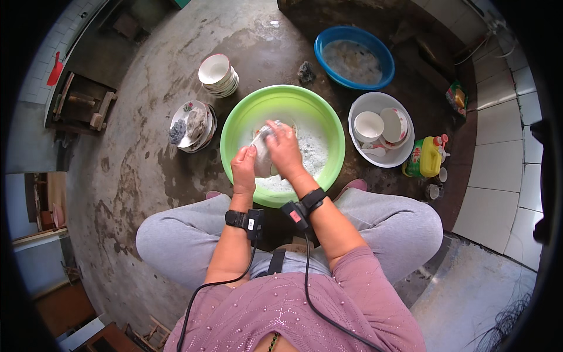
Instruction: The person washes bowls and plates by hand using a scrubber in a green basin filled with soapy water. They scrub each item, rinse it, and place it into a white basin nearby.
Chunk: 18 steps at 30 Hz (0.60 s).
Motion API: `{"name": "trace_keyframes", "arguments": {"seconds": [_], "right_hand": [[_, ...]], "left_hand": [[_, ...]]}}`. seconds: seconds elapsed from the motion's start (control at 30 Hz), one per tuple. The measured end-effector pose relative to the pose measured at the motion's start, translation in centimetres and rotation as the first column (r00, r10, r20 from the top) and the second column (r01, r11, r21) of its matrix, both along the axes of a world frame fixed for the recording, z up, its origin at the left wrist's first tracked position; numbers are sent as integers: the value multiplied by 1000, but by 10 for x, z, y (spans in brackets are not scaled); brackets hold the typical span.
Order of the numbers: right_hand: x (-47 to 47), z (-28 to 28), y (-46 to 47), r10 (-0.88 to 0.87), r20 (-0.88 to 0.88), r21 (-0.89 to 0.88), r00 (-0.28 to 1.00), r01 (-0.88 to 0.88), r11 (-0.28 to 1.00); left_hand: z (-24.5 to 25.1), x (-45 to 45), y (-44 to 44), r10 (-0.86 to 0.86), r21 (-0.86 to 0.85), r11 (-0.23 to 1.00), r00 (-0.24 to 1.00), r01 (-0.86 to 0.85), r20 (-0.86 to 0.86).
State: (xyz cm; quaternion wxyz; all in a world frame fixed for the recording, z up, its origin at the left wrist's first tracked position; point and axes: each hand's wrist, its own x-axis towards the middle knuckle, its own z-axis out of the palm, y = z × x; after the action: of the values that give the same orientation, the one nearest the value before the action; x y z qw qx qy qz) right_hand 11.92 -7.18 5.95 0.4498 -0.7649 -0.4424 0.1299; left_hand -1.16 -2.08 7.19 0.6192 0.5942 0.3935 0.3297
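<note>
A green plastic basin (338, 145) with foamy water stands on the floor before me. Over it my left hand (244, 165) grips the edge of a white bowl (262, 163), which is tilted. My right hand (282, 147) lies against the bowl's upper rim, with something pale and shiny under the fingers, too covered to identify. Parts of another patterned dish show in the foam behind my hands. To the right, a white basin (358, 99) holds bowls (369, 126) and a spoon (374, 152).
Stacked bowls (214, 70) and stacked plates (180, 115) with scouring pads and a grey cloth stand at the left. A blue basin (323, 70) of cloudy water and a dark scouring pad (306, 72) lie beyond. A yellow detergent jug (430, 158) stands near the tiled wall (495, 165).
</note>
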Motion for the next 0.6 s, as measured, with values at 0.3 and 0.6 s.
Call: {"name": "trace_keyframes", "arguments": {"seconds": [0.3,0.6], "right_hand": [[1,3,2,-109,80,105,991,100,989],[-14,2,0,-41,-124,-115,991,27,993]], "left_hand": [[2,5,-2,0,175,985,998,12,-69],[-4,5,-3,65,101,993,997,-61,-36]]}}
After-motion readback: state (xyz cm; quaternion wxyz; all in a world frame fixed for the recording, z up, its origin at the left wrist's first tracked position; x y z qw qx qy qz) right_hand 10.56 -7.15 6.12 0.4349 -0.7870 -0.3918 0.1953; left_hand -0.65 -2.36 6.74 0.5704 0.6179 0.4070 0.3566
